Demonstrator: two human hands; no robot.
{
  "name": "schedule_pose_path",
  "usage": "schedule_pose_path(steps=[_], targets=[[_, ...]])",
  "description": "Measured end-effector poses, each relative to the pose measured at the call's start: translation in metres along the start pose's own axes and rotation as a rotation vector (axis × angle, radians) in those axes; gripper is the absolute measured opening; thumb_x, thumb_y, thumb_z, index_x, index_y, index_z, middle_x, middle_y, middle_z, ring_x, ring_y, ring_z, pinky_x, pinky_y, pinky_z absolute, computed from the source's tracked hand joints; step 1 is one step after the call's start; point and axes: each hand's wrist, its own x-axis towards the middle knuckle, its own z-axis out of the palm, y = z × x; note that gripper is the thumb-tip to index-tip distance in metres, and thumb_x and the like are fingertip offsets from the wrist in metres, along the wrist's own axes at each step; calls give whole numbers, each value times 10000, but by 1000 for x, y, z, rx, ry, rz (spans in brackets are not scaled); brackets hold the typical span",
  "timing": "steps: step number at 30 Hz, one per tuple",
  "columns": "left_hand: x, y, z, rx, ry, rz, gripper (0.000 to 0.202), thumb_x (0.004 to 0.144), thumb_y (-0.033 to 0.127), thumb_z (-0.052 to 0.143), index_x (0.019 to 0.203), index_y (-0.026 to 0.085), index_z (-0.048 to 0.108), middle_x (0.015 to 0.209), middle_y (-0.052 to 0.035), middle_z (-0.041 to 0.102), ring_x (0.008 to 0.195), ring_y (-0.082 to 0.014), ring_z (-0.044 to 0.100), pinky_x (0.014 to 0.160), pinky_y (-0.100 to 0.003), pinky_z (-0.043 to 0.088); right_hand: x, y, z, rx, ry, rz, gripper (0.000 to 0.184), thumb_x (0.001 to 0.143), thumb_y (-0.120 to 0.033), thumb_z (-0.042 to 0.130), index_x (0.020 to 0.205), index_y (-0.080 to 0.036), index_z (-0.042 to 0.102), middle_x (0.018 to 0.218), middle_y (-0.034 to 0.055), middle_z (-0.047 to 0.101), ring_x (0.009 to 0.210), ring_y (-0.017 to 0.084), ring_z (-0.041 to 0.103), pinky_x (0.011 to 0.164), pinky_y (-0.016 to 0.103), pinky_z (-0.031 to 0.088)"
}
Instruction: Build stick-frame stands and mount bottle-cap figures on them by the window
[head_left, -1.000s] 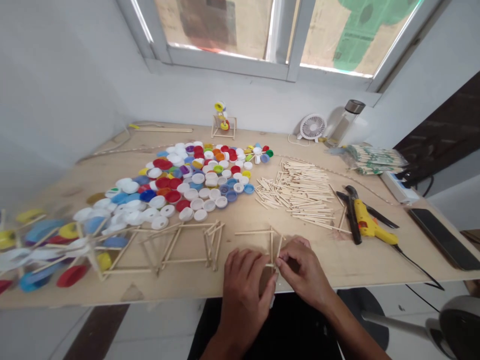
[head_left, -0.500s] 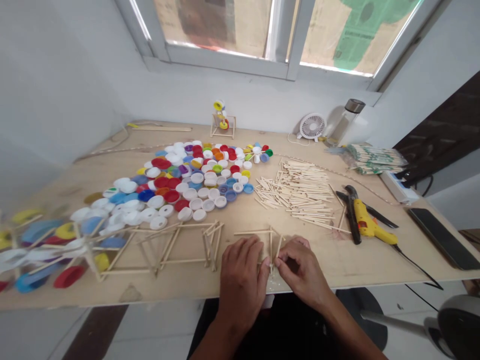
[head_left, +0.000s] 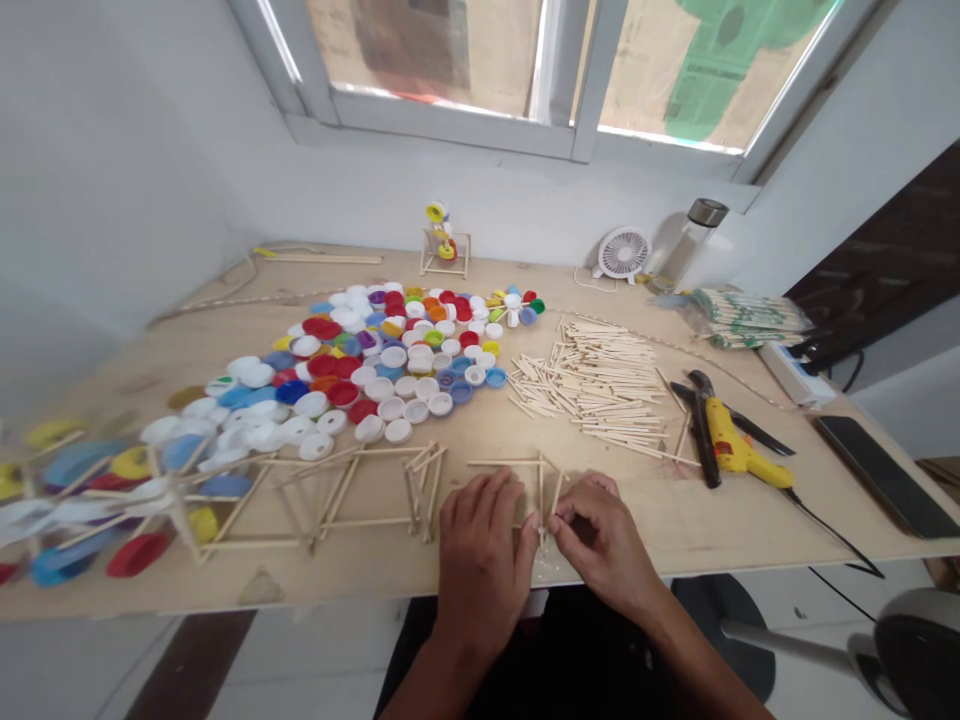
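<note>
From my end I see right hand pinching slanted wooden stick between thumb and finger. Left hand curled over stick frame, thumb near its lower end; can't tell grip. Frame on tabletop near front edge, glue gun well apart at right.
</note>
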Motion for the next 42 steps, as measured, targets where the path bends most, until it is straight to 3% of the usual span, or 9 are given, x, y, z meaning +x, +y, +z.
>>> schedule_pose_path(steps=[9,29,36,42], targets=[[-20,0,-13,-48,44,29,297,839,159,509,1134,129,517,1053,-122,623,1044,-233,537,888,-401,462,0,0,0,3,-15,4,136,829,-172,540,701,-206,510,623,-45,524,604,120,505,777,342,357],[-28,1,-11,-61,84,31,247,829,135,543,1074,110,562,954,-107,632,963,-217,545,872,-387,458,0,-2,0,-17,-21,3,162,854,-201,536,693,-201,522,614,-48,521,595,114,499,778,327,347],[-32,3,-12,-35,72,94,227,836,129,513,1041,133,612,1018,-105,671,1020,-238,552,933,-438,421,0,-1,1,-22,-21,1,163,857,-200,527,695,-201,522,614,-46,525,592,114,500,779,327,349],[-41,5,-1,-48,141,47,267,864,172,477,1080,158,633,1055,-99,665,1068,-249,534,984,-467,371,0,-1,1,-15,-23,0,159,858,-192,524,699,-199,521,617,-47,516,594,111,497,779,327,345]])
